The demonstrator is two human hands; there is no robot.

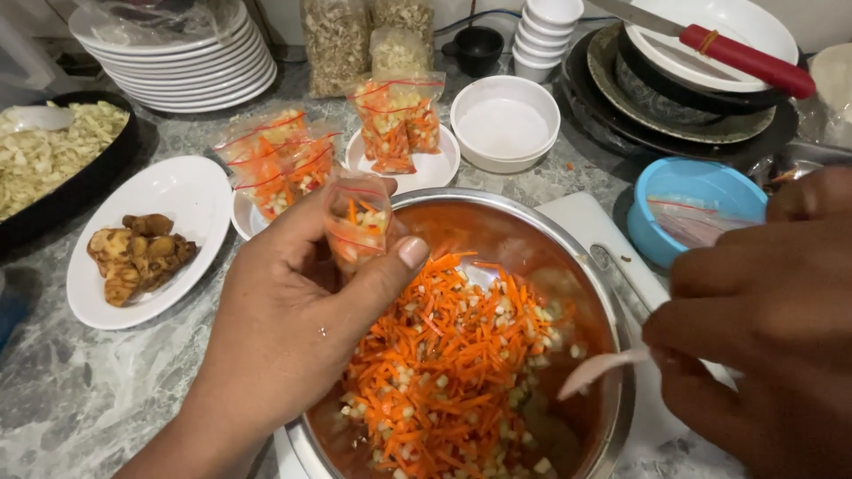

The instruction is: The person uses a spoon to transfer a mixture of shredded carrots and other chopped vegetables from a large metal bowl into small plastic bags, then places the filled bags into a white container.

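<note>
My left hand (293,310) holds a small clear zip bag (358,223) partly filled with shredded carrot mix, just above the near-left rim of a large steel bowl (612,310). The bowl contains shredded carrot with pale diced bits (448,364). My right hand (763,328) is at the bowl's right side, gripping a white plastic spoon (596,368) whose tip dips inside the bowl.
Filled zip bags (284,164) lie on small white plates (430,168) behind the bowl. A white plate of ginger (142,253) sits left, a dark tray of chopped cabbage (44,155) far left. A blue bowl (692,200), white bowl (504,124), stacked plates (177,62) and a red-handled knife (745,58) stand behind.
</note>
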